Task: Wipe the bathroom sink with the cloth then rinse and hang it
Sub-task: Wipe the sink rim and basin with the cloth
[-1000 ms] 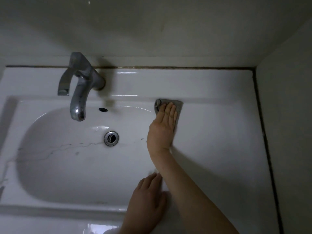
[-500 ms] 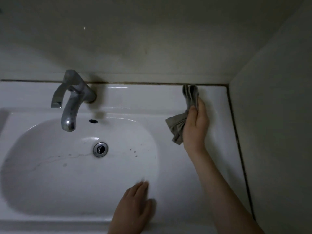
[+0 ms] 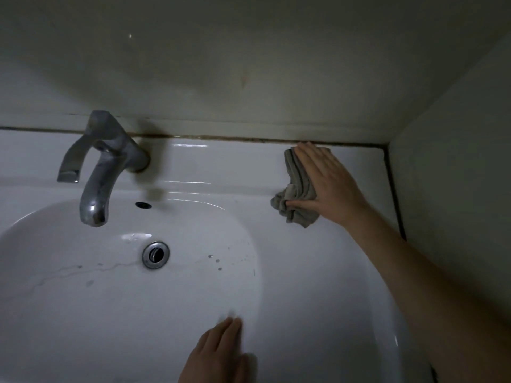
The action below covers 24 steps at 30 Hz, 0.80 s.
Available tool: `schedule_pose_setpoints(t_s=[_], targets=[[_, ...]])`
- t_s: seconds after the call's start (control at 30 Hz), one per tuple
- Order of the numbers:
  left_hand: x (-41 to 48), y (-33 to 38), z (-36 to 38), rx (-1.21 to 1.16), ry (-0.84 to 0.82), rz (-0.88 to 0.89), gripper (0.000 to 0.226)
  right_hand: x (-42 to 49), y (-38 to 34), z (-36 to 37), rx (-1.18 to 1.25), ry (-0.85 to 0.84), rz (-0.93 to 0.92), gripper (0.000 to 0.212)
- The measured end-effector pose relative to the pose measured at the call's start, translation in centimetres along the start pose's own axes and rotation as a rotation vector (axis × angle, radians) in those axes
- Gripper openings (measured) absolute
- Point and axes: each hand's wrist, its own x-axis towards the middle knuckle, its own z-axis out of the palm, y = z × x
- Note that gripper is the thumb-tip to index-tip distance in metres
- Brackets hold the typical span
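Since half a second ago the right hand [image 3: 329, 183] has turned from pinching the cloth [image 3: 297, 192] upright to lying flat on top of it, and the cloth has gone from hanging off the fingers to being spread under the palm. Its fingers are now extended and close together, pointing toward the far wall, with the thumb stretched out to the left across the lower folds; the hand presses the cloth down rather than clenching it. The grey cloth is bunched on the far right ledge of the sink [image 3: 318, 272], touching the dark sealant line [image 3: 249, 139] at its far end and spilling in crumpled folds toward the basin on the near left side of the hand.

At the near edge, the left hand [image 3: 218, 355] rests palm down on the sink's front rim, fingers loosely straight and together, holding nothing; its fingertips are blurred.

Inside the basin, a round metal drain [image 3: 155, 254] sits at the bottom, with a few dark specks to its right and faint grey streaks running off to the left. A small overflow hole [image 3: 143, 205] lies on the far wall of the basin, just right of the spout of the metal tap [image 3: 99, 167].
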Motion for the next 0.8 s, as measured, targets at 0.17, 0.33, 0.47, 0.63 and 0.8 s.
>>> schedule_pose_setpoints(t_s=[0.17, 0.33, 0.47, 0.63, 0.8], targets=[[0.2, -0.5, 0.9, 0.031, 0.094, 0.061, 0.049, 0.6, -1.6, 1.2, -0.001, 0.051, -0.031, 0.099], [0.2, -0.3, 0.3, -0.018, 0.066, 0.077, 0.055, 5.2, -8.1, 2.9, -0.014, 0.089, -0.138, 0.092], [0.3, -0.4, 0.5, -0.036, 0.061, 0.074, 0.058, 8.2, -13.0, 4.3, -0.020, 0.123, -0.163, 0.091], [0.4, -0.7, 0.8, -0.031, 0.031, 0.063, 0.056, 10.1, -16.4, 5.2, -0.058, 0.098, -0.163, 0.094], [0.2, -0.6, 0.6, -0.015, -0.047, 0.039, 0.062, 12.7, -20.6, 6.0, -0.004, 0.131, -0.162, 0.087]])
